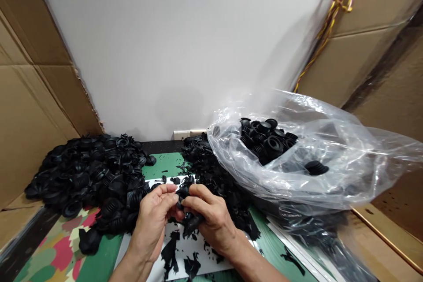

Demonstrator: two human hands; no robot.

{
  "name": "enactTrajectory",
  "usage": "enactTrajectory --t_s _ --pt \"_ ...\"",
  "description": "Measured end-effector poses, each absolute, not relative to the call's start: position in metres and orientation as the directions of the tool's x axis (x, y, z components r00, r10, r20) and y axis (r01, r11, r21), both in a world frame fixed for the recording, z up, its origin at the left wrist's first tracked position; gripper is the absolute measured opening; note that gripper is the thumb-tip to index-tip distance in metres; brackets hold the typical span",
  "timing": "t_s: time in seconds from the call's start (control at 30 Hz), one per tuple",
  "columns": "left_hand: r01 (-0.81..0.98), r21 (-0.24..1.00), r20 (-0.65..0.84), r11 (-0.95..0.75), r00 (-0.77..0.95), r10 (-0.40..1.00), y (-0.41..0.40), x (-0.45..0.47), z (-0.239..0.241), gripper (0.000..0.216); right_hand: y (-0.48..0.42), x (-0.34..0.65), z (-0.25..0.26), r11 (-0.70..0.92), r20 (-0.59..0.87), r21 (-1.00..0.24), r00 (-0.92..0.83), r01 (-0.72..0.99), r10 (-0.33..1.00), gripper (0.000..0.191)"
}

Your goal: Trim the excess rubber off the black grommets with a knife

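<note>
1. Two hands meet over the white sheet (211, 264): our left hand (153, 216) pinches a small black part (181, 196) between thumb and fingers.
2. Our right hand (211, 216) grasps the same part from the other side, fingers curled; a dark piece (193, 224) shows beneath them, and we cannot tell whether it belongs to that part.
3. Below our hands, torn black scraps (171, 255) lie scattered on the sheet, which rests on the green counter (161, 165).
4. To our left we have a large heap of black ribbed parts (95, 172), one end spilling onto a patterned patch (62, 246) of pink, tan and green.
5. Just beyond our right hand, a pile of black shreds (218, 172) runs back toward the wall (198, 31).
6. Farther right, an open clear plastic bag (330, 189) holds ribbed black pieces (264, 141) in a cluster, with one piece (316, 167) apart.
7. Outermost, we see cardboard on both sides and twisted yellow-and-dark wires (333, 4) at upper right.
</note>
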State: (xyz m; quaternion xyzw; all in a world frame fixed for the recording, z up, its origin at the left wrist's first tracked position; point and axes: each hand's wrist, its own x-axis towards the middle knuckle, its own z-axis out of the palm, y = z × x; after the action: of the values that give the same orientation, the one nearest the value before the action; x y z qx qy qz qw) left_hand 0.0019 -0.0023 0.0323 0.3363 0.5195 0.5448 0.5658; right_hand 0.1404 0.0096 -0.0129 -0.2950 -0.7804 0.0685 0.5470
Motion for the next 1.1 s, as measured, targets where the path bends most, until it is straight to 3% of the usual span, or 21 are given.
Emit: enactTrajectory --t_s 0.33,0.57,0.73,0.83,1.1 --pt "-0.231 0.963 -0.172 0.138 -0.133 0.976 0.000 0.001 0.029 0.030 0.011 0.135 -0.017 0.793 0.799 -0.488 -0.178 0.365 0.574 0.018" --pt "-0.209 0.965 -0.192 0.157 -0.159 0.968 -0.002 0.002 0.028 0.029 0.007 0.139 -0.012 0.813 0.797 -0.399 -0.278 0.423 0.536 0.026" --pt "-0.212 0.964 -0.198 0.159 -0.173 0.965 -0.001 0.001 0.030 0.028 0.009 0.138 -0.018 0.804 0.800 -0.478 -0.202 0.354 0.565 0.016" --pt "-0.218 0.962 -0.204 0.164 -0.173 0.964 0.000 0.001 0.030 0.028 0.010 0.137 -0.022 0.803 0.800 -0.495 -0.186 0.333 0.570 0.020" --pt "-0.211 0.963 -0.210 0.170 -0.185 0.960 0.000 0.003 0.030 0.026 0.010 0.139 -0.019 0.806 0.787 -0.415 -0.279 0.422 0.551 0.016"
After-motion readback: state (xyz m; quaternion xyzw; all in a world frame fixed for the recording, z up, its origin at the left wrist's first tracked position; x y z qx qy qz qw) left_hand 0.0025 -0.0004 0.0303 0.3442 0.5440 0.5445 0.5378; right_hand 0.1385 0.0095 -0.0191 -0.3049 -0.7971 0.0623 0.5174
